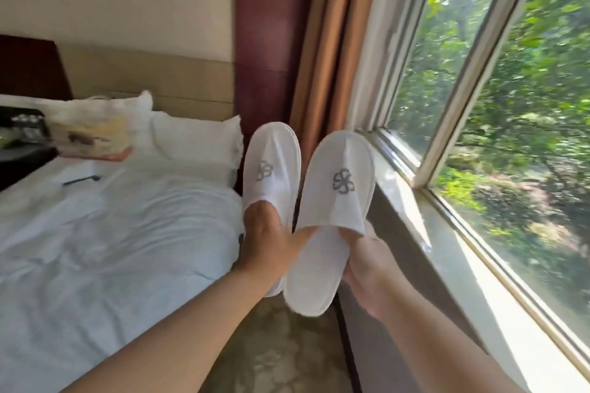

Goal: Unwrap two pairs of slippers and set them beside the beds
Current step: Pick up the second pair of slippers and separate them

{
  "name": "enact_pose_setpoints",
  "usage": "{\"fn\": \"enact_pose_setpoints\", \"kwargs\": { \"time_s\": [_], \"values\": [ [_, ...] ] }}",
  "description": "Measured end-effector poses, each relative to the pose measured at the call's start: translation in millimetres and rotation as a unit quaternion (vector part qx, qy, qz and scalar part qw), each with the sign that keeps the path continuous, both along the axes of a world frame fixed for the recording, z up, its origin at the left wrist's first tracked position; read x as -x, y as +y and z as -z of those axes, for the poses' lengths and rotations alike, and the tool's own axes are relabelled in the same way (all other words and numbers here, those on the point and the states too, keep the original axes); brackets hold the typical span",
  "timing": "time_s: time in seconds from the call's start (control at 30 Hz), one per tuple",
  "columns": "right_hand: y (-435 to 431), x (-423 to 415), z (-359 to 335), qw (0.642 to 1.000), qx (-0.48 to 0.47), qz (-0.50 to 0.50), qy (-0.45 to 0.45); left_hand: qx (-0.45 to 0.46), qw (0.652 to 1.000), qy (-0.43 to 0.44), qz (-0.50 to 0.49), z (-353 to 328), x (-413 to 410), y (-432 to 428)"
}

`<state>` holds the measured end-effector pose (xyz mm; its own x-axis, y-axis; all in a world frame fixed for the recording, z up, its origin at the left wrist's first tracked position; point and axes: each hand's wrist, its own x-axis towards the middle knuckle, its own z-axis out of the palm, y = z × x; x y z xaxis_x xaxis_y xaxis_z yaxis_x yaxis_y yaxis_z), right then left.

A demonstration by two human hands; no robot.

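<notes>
Two white slippers with a grey flower logo are held up in the gap between the bed and the window. My left hand (266, 238) has its fingers inside the left slipper (273, 166), with the thumb reaching across to the other one. My right hand (367, 260) grips the right slipper (332, 201) at its opening and under its sole. Both slippers point toes up and away from me, side by side and nearly touching. No wrapping is seen on them.
A bed (95, 249) with rumpled white bedding and pillows (198, 140) fills the left. A crumpled plastic bag (92, 128) and a small dark item (81, 180) lie on it. The window sill (424, 233) runs along the right, curtains (335, 57) behind. Patterned carpet (281, 351) lies below.
</notes>
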<state>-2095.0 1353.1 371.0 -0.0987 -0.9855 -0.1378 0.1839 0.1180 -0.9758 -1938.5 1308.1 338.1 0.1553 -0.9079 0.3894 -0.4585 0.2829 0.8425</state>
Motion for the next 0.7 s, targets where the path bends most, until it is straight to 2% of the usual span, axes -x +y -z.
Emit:
{"fn": "enact_pose_setpoints", "kwargs": {
  "time_s": [0.07,0.2,0.27,0.37,0.47,0.57,0.63,0.67,0.7],
  "values": [
    [-7.1,-14.1,15.8,0.998,-0.042,-0.044,0.005,0.035,0.998,-0.026,-0.038,12.0,-21.4,-10.0],
    [-31.4,-33.2,43.5,0.987,-0.126,-0.097,0.015,0.140,0.971,-0.191,-0.035,31.7,-67.5,-25.7],
    [-45.7,-45.0,57.8,0.979,-0.154,-0.128,0.045,0.137,0.966,-0.216,-0.032,44.0,-86.3,-34.8],
    [-62.4,-66.1,80.8,0.951,-0.194,-0.191,0.145,0.111,0.968,-0.224,-0.024,58.0,-107.8,-50.6],
    [-79.8,-77.8,100.8,0.899,-0.213,-0.253,0.287,0.095,0.955,-0.280,-0.014,77.5,-127.1,-67.7],
    [-104.1,-83.1,115.7,0.807,-0.215,-0.313,0.453,0.050,0.950,-0.308,-0.023,109.2,-148.8,-82.0],
    [-118.9,-87.4,125.9,0.741,-0.139,-0.318,0.575,0.029,0.952,-0.305,-0.015,134.9,-157.0,-87.3],
    [-125.1,-91.4,131.8,0.732,-0.078,-0.290,0.612,0.017,0.954,-0.300,-0.011,148.7,-159.8,-89.4],
    [-129.9,-96.6,139.1,0.740,-0.003,-0.257,0.622,0.003,0.956,-0.293,-0.011,163.0,-161.2,-91.6]
  ]
}}
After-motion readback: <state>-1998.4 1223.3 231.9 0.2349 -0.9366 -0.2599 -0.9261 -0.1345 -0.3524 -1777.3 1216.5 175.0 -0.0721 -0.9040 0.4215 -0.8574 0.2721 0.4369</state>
